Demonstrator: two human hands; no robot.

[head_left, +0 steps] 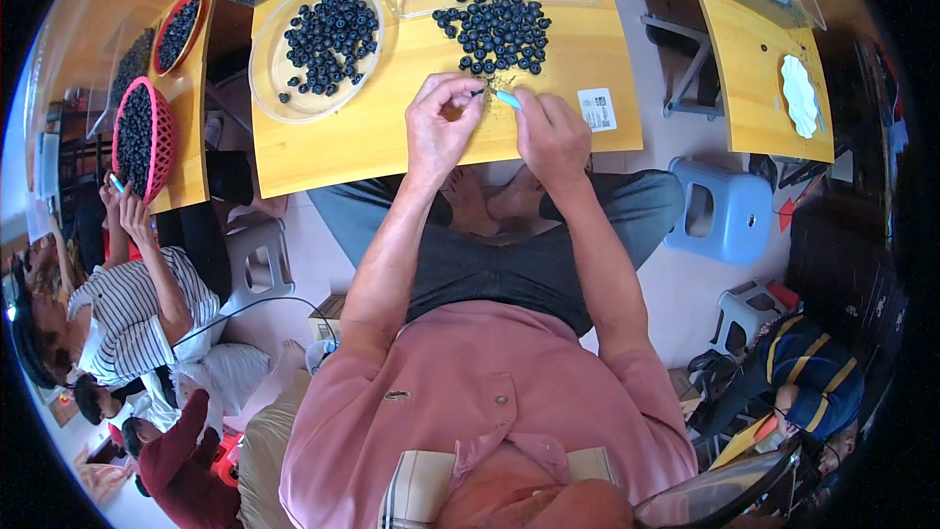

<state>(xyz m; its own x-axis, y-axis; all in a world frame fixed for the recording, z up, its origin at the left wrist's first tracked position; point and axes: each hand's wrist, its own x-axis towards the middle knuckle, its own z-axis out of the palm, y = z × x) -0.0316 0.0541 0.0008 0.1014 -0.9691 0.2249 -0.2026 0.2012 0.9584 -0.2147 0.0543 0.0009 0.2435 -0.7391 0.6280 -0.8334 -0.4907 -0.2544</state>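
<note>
Ideally, at the frame's upper centre, the left hand [438, 129] pinching a small dark piece [478, 92] should be steady while the right hand [554, 137], gripping a light-blue pen-shaped tool [508, 99], moves gently.

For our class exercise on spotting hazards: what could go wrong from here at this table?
The blue tool in the right hand points toward the left hand; a slip might jab its fingers. Loose black pieces lie on the table beyond the hands; a knock could scatter them.
</note>
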